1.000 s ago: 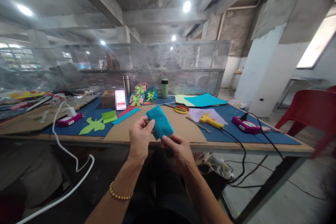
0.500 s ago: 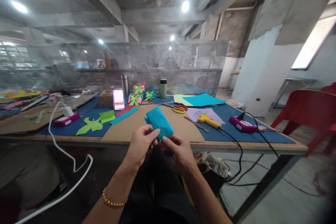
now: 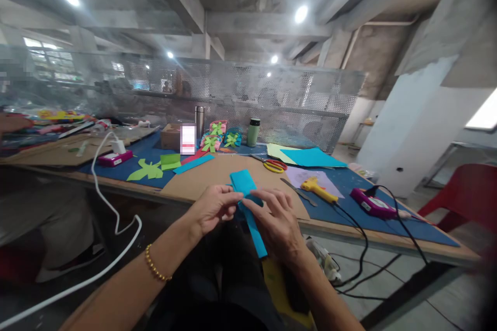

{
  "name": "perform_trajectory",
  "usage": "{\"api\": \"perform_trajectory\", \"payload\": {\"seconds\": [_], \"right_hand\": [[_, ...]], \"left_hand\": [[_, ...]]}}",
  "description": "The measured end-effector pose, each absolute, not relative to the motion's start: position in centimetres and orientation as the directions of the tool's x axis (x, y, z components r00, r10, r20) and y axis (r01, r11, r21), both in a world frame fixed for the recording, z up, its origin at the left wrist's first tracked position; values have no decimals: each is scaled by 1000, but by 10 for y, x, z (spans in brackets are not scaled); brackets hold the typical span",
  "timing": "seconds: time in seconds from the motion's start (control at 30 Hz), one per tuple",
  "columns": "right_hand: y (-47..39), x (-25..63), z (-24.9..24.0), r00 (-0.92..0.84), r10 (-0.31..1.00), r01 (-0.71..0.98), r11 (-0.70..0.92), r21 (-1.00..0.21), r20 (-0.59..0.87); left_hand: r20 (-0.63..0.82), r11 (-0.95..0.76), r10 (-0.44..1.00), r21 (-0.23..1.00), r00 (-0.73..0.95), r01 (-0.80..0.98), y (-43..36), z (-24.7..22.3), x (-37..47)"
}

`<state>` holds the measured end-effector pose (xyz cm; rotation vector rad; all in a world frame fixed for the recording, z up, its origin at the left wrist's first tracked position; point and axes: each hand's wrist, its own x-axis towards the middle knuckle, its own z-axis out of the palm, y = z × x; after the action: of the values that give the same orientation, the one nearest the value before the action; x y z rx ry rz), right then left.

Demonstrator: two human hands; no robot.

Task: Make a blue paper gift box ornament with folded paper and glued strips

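A folded blue paper piece [image 3: 243, 181] is held over the table's front edge, with one long strip of it hanging down to the right. My left hand [image 3: 215, 207] pinches its left side between thumb and forefinger. On the right side my right hand [image 3: 279, 217] grips the paper with thumb and fingertips, its other fingers bent over. A brown board [image 3: 209, 181] lies just beyond the hands.
Red-and-yellow scissors [image 3: 275, 166], a metal blade [image 3: 298, 192] and a yellow glue gun [image 3: 318, 190] lie to the right. Green paper cutouts [image 3: 147, 169] and a blue strip [image 3: 194, 164] lie left. A green bottle [image 3: 253, 133] stands behind.
The blue paper has been partly unfolded, and a strip now hangs below the hands. My right hand has moved higher and spread over its right side. The view has shifted left.
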<state>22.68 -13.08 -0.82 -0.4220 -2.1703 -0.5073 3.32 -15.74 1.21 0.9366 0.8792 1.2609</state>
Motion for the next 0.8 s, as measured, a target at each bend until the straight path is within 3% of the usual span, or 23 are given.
{"api": "perform_trajectory", "payload": {"seconds": [0.13, 0.3, 0.37, 0.47, 0.57, 0.67, 0.73, 0.8], "right_hand": [[-133, 222, -5, -612, 29, 384, 885, 265, 790], [-134, 220, -5, -494, 52, 414, 892, 182, 868], [-135, 219, -4, -458, 83, 421, 897, 134, 885], [-137, 219, -3, -417, 138, 409, 911, 50, 899], [-139, 219, -2, -384, 197, 377, 925, -41, 902], [-141, 219, -1, -332, 314, 361, 913, -189, 889], [-143, 218, -1, -291, 431, 341, 881, -328, 854], [-144, 217, 1, -280, 551, 295, 829, -476, 786]], "left_hand": [[-29, 82, 988, 934, 154, -347, -161, 15, 35], [-7, 18, 999, 957, 38, -290, -165, 18, 34], [45, -44, 999, 978, 2, -205, -165, 19, 32], [192, -195, 978, 981, 75, 24, -166, 21, 28], [357, -392, 920, 839, 163, 378, -170, 26, 25], [516, -510, 829, 542, 215, 668, -174, 33, 25], [580, -540, 779, 428, 238, 725, -176, 37, 25], [580, -580, 768, 454, 270, 676, -175, 40, 26]]}}
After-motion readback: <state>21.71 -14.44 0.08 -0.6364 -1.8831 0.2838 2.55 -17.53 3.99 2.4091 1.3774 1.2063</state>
